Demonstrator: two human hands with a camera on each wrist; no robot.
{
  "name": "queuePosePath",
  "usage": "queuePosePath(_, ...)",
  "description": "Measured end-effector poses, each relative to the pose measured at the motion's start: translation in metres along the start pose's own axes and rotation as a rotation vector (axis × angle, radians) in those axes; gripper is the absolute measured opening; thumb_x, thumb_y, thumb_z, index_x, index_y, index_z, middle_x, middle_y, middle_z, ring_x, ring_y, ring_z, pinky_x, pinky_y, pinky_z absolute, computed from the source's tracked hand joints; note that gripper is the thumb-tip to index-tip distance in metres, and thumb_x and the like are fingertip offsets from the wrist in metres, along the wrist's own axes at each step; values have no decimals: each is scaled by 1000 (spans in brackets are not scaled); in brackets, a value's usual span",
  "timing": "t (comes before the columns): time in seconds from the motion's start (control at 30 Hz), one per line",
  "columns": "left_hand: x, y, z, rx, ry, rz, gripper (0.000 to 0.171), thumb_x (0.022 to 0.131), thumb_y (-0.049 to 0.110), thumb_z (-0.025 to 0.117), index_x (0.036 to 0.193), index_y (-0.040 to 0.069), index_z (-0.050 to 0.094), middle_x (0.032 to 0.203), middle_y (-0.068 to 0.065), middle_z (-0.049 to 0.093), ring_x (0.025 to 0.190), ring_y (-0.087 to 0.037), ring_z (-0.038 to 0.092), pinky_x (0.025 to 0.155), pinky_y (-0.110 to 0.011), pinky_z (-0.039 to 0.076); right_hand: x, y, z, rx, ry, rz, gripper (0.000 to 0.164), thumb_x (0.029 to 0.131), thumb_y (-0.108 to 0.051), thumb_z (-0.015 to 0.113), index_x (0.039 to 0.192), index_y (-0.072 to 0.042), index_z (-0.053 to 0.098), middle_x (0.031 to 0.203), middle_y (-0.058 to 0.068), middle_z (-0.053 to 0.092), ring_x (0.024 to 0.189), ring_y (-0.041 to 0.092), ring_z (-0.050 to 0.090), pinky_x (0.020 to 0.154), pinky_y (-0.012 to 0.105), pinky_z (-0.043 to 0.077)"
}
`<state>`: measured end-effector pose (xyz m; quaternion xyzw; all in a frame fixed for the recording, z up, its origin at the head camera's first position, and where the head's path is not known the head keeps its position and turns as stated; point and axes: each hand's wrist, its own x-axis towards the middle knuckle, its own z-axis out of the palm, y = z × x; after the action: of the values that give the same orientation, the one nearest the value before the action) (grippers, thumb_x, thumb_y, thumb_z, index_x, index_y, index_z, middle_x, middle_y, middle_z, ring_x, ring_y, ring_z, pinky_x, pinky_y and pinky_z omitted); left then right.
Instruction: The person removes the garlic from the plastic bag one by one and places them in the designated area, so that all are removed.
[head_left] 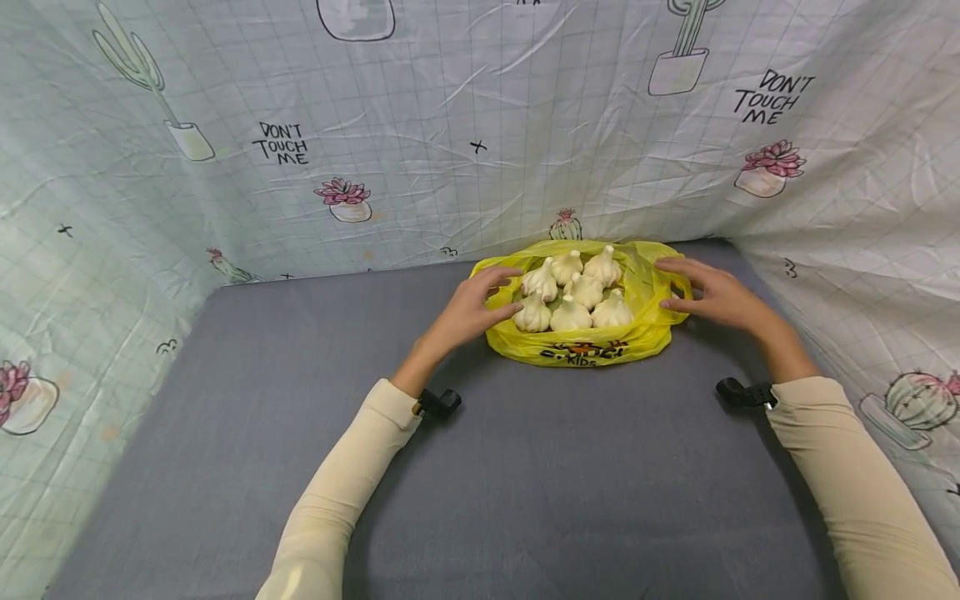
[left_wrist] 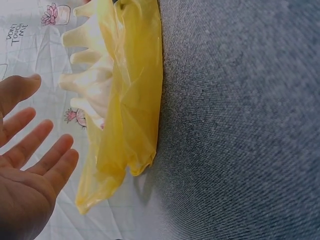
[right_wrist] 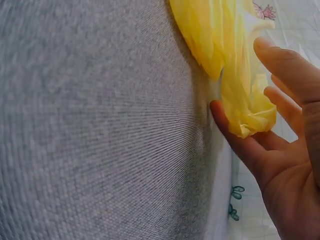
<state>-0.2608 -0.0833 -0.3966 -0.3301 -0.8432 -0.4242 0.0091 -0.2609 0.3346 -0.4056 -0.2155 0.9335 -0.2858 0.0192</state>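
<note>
A yellow plastic bag [head_left: 517, 343] with dark printing on its front lies opened on the table, holding several whole garlic bulbs [head_left: 585, 292], stems up. At the bag's left side is my left hand [head_left: 474, 303], its fingers spread and nothing in its grasp; the left wrist view shows a gap between this hand [left_wrist: 30, 165] and the bag [left_wrist: 135, 85]. My right hand [head_left: 716, 293] is by the handle on the right. In the right wrist view, its fingers are spread around the hanging bag handle [right_wrist: 245, 110], without pinching it. Some of those fingers are hidden behind the plastic.
The bag stands near the back edge of the dark grey table [head_left: 525, 483]. A pale curtain [head_left: 450, 125] printed with cacti and writing hangs behind and along the sides. Each wrist wears a black camera strap [head_left: 746, 393].
</note>
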Motion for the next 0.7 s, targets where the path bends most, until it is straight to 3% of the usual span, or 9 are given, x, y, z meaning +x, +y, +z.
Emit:
queuePosePath(0.27, 3, -2, 2, -40, -42, -30, 53, 97, 16, 72, 145, 3, 53, 146, -12, 54, 131, -39, 55, 110, -48, 45, 3, 5, 2, -56, -30, -36, 63, 88, -22, 81, 143, -1, 57, 158, 19, 40, 146, 47, 30, 113, 67, 26)
queuePosePath(0.47, 8, -2, 5, -69, -70, -33, 52, 97, 15, 72, 144, 2, 54, 145, -14, 55, 130, -38, 56, 110, -47, 45, 4, 9, 3, -108, -14, -100, 54, 85, -18, 83, 132, 2, 66, 154, 20, 45, 142, 48, 37, 111, 66, 31)
queuePosePath(0.7, 13, -6, 7, -68, -112, -30, 46, 97, 15, 72, 140, 1, 58, 140, -14, 59, 127, -35, 59, 109, -47, 46, 3, 12, 2, -110, 9, -115, 52, 83, -16, 84, 130, 0, 68, 152, 19, 48, 140, 46, 40, 108, 64, 34)
